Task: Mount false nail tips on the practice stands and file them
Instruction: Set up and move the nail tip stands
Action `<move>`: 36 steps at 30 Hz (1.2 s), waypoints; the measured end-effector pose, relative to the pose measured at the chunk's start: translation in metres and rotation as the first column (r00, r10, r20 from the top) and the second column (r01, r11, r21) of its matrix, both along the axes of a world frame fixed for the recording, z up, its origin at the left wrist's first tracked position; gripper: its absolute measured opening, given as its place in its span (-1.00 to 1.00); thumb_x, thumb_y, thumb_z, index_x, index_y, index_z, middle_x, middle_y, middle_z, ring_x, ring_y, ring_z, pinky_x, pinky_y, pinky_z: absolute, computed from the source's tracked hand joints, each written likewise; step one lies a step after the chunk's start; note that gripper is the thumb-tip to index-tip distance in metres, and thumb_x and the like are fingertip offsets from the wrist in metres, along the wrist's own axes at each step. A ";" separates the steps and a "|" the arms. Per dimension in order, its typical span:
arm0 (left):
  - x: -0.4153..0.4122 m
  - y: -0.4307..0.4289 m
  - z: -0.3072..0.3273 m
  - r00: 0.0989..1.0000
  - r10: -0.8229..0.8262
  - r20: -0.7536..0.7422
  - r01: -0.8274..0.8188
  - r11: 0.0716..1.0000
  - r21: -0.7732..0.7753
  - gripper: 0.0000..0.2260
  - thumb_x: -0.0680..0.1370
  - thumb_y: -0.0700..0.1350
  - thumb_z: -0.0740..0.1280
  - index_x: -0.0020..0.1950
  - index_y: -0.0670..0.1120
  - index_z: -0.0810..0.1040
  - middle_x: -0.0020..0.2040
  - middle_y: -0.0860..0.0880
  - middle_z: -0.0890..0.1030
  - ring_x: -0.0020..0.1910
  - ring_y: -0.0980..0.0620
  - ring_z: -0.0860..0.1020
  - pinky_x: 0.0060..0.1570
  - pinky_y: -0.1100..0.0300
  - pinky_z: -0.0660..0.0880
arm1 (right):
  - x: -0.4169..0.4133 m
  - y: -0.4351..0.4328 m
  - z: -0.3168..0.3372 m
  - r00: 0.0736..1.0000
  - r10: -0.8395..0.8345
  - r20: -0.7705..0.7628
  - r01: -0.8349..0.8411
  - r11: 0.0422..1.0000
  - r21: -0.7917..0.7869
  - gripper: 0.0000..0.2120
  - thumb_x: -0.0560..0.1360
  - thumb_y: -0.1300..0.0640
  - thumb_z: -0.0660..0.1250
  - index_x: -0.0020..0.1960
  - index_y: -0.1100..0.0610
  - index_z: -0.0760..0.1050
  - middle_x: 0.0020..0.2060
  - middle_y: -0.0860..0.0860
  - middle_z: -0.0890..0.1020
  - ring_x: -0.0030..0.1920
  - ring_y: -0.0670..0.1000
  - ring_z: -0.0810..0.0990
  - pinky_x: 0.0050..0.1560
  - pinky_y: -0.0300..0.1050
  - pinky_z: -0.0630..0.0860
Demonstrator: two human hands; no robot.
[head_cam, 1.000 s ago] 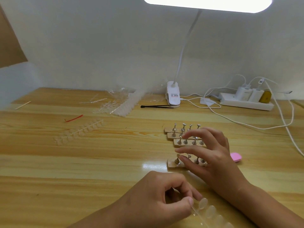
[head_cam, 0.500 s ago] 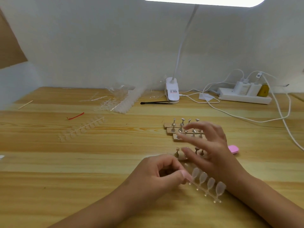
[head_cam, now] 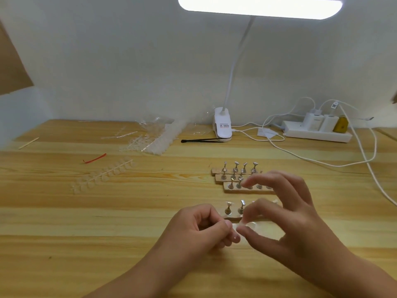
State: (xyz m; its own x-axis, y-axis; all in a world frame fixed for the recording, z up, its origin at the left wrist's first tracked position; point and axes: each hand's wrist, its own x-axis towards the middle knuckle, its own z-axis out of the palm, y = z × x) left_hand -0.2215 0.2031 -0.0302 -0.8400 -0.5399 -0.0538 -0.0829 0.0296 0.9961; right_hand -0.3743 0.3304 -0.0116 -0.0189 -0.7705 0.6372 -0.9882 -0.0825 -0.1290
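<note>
Right hand (head_cam: 300,229) left stands (head_cam: 247,191), now pinches nail-tip strip (head_cam: 251,225); left hand (head_cam: 199,231) pinches its end.

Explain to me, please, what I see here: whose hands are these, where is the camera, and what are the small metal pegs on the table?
No machine: these are a person's two bare hands. The picture comes from a camera worn on the head, looking down. On the wooden table stand the practice stands: wooden bars with metal pegs meant for false nails. A loose strip of tips lies to the left; a clip lamp and a power strip sit behind. The left hand and the right hand pinch a strip of clear nail tips, blurred here.
</note>
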 end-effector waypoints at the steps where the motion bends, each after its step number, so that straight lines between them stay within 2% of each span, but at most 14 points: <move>1: 0.000 0.000 0.002 1.000 0.010 0.002 -0.010 1.000 0.022 -0.79 0.55 -0.25 0.37 -0.29 -0.12 0.55 -0.27 -0.06 0.72 -0.28 0.14 0.65 -0.24 0.34 0.53 | 0.001 0.000 0.000 0.997 0.012 -0.082 -0.015 0.999 -0.039 -0.82 0.47 -0.08 0.38 -0.20 0.00 0.60 0.21 -0.10 0.49 0.31 0.02 0.37 0.24 -0.02 0.38; 4: -0.001 0.001 0.006 0.999 0.032 0.008 -0.032 0.997 0.073 -0.78 0.54 -0.26 0.37 -0.31 -0.14 0.55 -0.32 -0.06 0.70 -0.36 0.14 0.62 -0.30 0.36 0.50 | 0.005 -0.001 0.000 0.958 0.033 -0.283 -0.061 0.994 -0.091 -0.90 0.49 0.02 0.41 -0.18 0.00 0.58 0.17 -0.04 0.56 0.27 0.04 0.42 0.24 0.01 0.40; 7: 0.000 0.002 0.008 1.000 0.026 0.014 -0.027 0.997 0.074 -0.72 0.54 -0.25 0.37 -0.38 -0.06 0.57 -0.35 -0.05 0.69 -0.39 0.15 0.60 -0.30 0.37 0.50 | 0.007 0.000 0.001 0.931 0.048 -0.363 -0.081 0.994 -0.077 -0.93 0.52 0.00 0.39 -0.08 -0.04 0.52 0.14 -0.03 0.62 0.26 0.04 0.44 0.30 -0.01 0.34; 10: 0.002 0.002 0.007 0.998 0.017 -0.053 -0.016 1.000 0.010 -0.70 0.55 -0.18 0.40 -0.37 0.04 0.61 -0.34 0.03 0.67 -0.33 0.18 0.60 -0.25 0.39 0.49 | 0.011 0.000 0.000 0.977 0.068 -0.204 -0.082 0.995 -0.062 -0.91 0.52 -0.03 0.37 -0.12 -0.05 0.58 0.14 -0.07 0.60 0.28 0.01 0.42 0.29 0.00 0.35; 12: 0.003 0.003 0.007 0.995 0.001 -0.097 -0.009 0.997 -0.080 -0.81 0.54 -0.06 0.41 -0.28 0.09 0.62 -0.30 0.09 0.67 -0.26 0.21 0.61 -0.18 0.39 0.48 | 0.012 0.001 0.000 0.998 0.070 -0.002 -0.070 0.997 -0.015 -0.88 0.51 -0.05 0.35 -0.15 -0.04 0.60 0.16 -0.12 0.55 0.32 0.00 0.38 0.23 0.06 0.39; 14: 0.004 0.003 0.006 0.993 -0.006 -0.120 -0.008 0.993 -0.116 -0.90 0.49 0.00 0.38 -0.23 0.10 0.63 -0.24 0.08 0.69 -0.21 0.19 0.63 -0.14 0.37 0.50 | 0.010 0.002 0.001 0.991 0.072 0.114 -0.076 0.997 0.034 -0.87 0.48 -0.10 0.36 -0.14 -0.06 0.58 0.17 -0.16 0.52 0.33 0.00 0.35 0.20 0.09 0.40; 17: 0.004 0.000 0.002 0.992 -0.014 -0.124 0.003 0.996 -0.093 -0.85 0.54 -0.08 0.38 -0.22 0.05 0.65 -0.20 0.04 0.72 -0.18 0.15 0.66 -0.15 0.36 0.52 | 0.006 0.004 0.002 0.995 0.085 0.054 -0.089 0.993 0.077 -0.81 0.43 -0.18 0.40 -0.12 -0.07 0.56 0.16 -0.16 0.52 0.33 -0.01 0.35 0.19 0.11 0.41; 20: 0.005 -0.001 0.001 0.993 -0.002 -0.117 -0.010 0.995 -0.100 -0.81 0.57 -0.14 0.39 -0.23 0.02 0.64 -0.20 0.02 0.72 -0.19 0.15 0.65 -0.16 0.35 0.52 | 0.007 0.003 0.003 0.996 0.075 0.052 -0.078 0.996 0.053 -0.84 0.46 -0.12 0.38 -0.12 -0.05 0.56 0.14 -0.15 0.53 0.31 -0.01 0.37 0.21 0.05 0.40; 22: 0.005 0.000 0.001 0.993 0.000 -0.115 -0.018 0.988 -0.154 -0.89 0.54 -0.03 0.39 -0.18 0.01 0.63 -0.18 0.05 0.71 -0.16 0.16 0.65 -0.11 0.29 0.54 | 0.007 0.002 0.003 0.993 0.067 0.102 -0.070 0.997 0.022 -0.86 0.48 -0.08 0.35 -0.14 -0.03 0.58 0.12 -0.16 0.54 0.30 -0.02 0.37 0.27 -0.09 0.33; 24: 0.006 0.002 0.002 0.993 0.002 -0.117 -0.027 0.975 -0.219 -0.86 0.48 0.09 0.38 -0.13 0.04 0.61 -0.14 0.08 0.71 -0.11 0.15 0.65 -0.03 0.17 0.58 | 0.005 0.002 0.004 0.987 0.068 0.145 -0.070 0.997 0.008 -0.86 0.48 -0.09 0.35 -0.14 -0.03 0.58 0.11 -0.16 0.53 0.29 -0.03 0.36 0.30 -0.25 0.25; 27: 0.007 0.002 0.004 0.993 0.009 -0.118 -0.038 0.968 -0.250 -0.76 0.43 0.20 0.34 -0.09 0.07 0.62 -0.10 0.09 0.71 -0.07 0.11 0.65 0.07 0.02 0.58 | 0.003 0.004 0.006 0.987 0.077 0.139 -0.081 0.996 0.023 -0.84 0.45 -0.12 0.37 -0.13 -0.04 0.59 0.12 -0.15 0.53 0.31 -0.03 0.35 0.32 -0.28 0.22; 31: 0.007 0.001 0.004 0.993 0.003 -0.122 -0.034 0.966 -0.256 -0.89 0.49 0.07 0.36 -0.11 0.06 0.62 -0.12 0.10 0.71 -0.08 0.15 0.65 0.02 0.15 0.58 | 0.003 0.002 0.006 0.994 0.066 0.091 -0.067 0.998 0.006 -0.84 0.48 -0.08 0.34 -0.12 -0.01 0.60 0.10 -0.13 0.54 0.29 -0.05 0.35 0.31 -0.28 0.22; 34: 0.009 0.002 0.004 0.988 -0.056 -0.146 -0.010 0.911 -0.412 -0.85 0.51 0.06 0.35 -0.12 0.01 0.62 -0.10 0.12 0.70 -0.03 0.08 0.66 0.00 0.17 0.57 | 0.003 0.002 0.008 0.972 0.066 0.227 -0.073 0.997 0.021 -0.84 0.52 -0.07 0.29 -0.11 -0.02 0.59 0.09 -0.20 0.53 0.28 -0.07 0.37 0.26 -0.34 0.24; 36: 0.011 0.002 0.005 0.978 -0.106 -0.177 -0.024 0.794 -0.607 -0.87 0.54 0.02 0.31 -0.10 0.01 0.59 -0.08 0.14 0.68 -0.03 0.07 0.65 -0.04 0.17 0.57 | 0.002 0.002 0.011 0.917 0.069 0.394 -0.103 0.993 0.065 -0.85 0.49 -0.10 0.30 -0.12 -0.07 0.59 0.08 -0.24 0.52 0.29 -0.09 0.37 0.23 -0.39 0.23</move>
State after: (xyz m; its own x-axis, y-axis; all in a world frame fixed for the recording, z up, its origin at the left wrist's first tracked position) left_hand -0.2109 0.2050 -0.0253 -0.8202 -0.3717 0.4349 0.1223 0.6286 0.7680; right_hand -0.3720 0.3324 -0.0005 -0.1842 -0.8298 0.5267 -0.8474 -0.1375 -0.5129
